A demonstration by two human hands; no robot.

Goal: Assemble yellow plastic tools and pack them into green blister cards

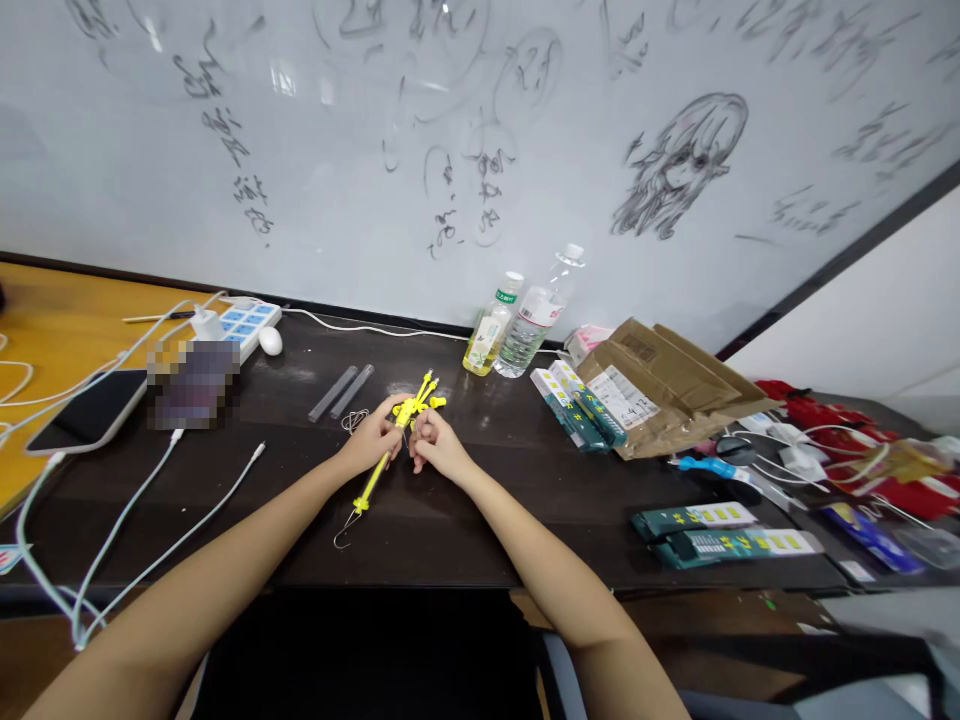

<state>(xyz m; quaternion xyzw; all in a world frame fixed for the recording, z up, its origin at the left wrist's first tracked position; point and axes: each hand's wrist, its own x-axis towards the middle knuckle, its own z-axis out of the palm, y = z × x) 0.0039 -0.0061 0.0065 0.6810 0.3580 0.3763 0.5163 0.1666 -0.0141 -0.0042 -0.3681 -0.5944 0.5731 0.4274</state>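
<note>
My left hand (373,440) is closed around a thin yellow plastic jointed stick toy (370,484), which lies slantwise over the dark table. Its upper end has several short rods and knobs; a thin string (343,533) hangs from its lower end. Close against the toy's right side is my right hand (442,447), with fingers curled and pinched together. Whatever sits between those fingertips is too small to make out. Left of the hands lie a small coil of string (355,421) and two clear tubes (332,394).
Two bottles, one with yellow liquid (486,342) and one of water (523,335), stand against the whiteboard (360,180). Right are green boxes (739,545), a cardboard package (660,390) and a blue-handled tool (705,466). Phones (90,410), cables and a power strip (251,322) occupy the left.
</note>
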